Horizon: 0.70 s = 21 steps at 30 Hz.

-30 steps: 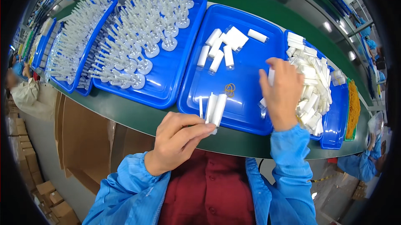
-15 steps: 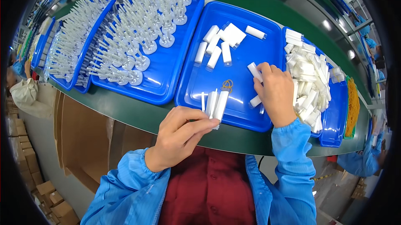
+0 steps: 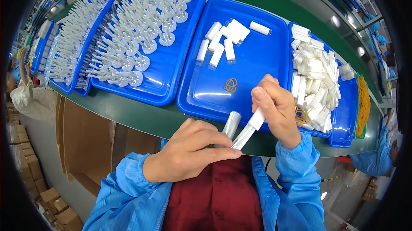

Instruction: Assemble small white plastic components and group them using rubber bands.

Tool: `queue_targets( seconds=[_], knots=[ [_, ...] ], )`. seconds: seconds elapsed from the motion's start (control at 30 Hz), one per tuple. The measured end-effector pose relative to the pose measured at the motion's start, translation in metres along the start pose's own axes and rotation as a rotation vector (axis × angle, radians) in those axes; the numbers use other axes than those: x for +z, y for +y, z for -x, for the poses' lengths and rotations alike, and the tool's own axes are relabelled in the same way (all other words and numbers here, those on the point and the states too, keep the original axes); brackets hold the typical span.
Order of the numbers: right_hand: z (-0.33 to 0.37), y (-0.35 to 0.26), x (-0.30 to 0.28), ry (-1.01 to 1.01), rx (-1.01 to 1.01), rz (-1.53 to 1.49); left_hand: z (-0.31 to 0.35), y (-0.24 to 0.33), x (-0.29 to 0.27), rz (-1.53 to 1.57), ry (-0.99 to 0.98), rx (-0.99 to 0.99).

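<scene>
In front of my chest, my left hand [image 3: 186,149] pinches a small bundle of slim white pieces in clear wrapping [image 3: 232,123] between thumb and fingers. My right hand [image 3: 279,113] is closed round one white tube-like piece [image 3: 257,118], thumb on top. Its lower end meets the slim white strips at my left fingertips; whether it is joined to them I cannot tell. Beyond both hands lies the middle blue tray [image 3: 201,102]. Inside it are several wrapped white pieces [image 3: 217,55], a white square packet [image 3: 237,30] and yellow rubber bands [image 3: 231,85].
Blue trays on the left hold many clear-based white upright parts [image 3: 146,37]. At the right, a heap of wrapped white pieces [image 3: 313,80] fills another tray, with rubber bands [image 3: 301,116] beside it. A green tray of yellow bands [image 3: 363,104] stands farther right. Cardboard [image 3: 88,141] sits below the table edge.
My right hand has come down and left from the middle tray, bringing a white piece to the bundle. My left hand has shifted slightly right and lower, tilting the bundle.
</scene>
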State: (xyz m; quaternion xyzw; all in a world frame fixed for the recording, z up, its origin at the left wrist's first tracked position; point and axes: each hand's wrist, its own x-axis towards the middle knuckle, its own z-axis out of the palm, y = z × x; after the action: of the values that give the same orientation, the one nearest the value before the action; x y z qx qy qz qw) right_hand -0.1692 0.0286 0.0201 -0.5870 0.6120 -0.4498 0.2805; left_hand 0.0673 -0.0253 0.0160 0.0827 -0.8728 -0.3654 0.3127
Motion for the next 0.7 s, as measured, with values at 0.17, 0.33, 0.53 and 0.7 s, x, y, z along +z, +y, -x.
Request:
queue_targets(
  seconds=[0.17, 0.33, 0.53, 0.7],
  knots=[
    [0.006, -0.004, 0.009, 0.085, -0.336, 0.23, 0.001, -0.002, 0.008, -0.084, 0.129, 0.029],
    [0.022, -0.006, 0.039, 0.24, -0.364, 0.076, 0.001, -0.013, 0.012, -0.071, 0.194, 0.12],
    [0.014, -0.005, 0.022, 0.089, -0.351, 0.179, 0.011, -0.01, 0.007, -0.141, 0.197, -0.024],
    [0.023, 0.008, -0.019, -0.063, -0.259, 1.025, 0.012, -0.015, 0.013, -0.191, 0.282, -0.117]
  ],
)
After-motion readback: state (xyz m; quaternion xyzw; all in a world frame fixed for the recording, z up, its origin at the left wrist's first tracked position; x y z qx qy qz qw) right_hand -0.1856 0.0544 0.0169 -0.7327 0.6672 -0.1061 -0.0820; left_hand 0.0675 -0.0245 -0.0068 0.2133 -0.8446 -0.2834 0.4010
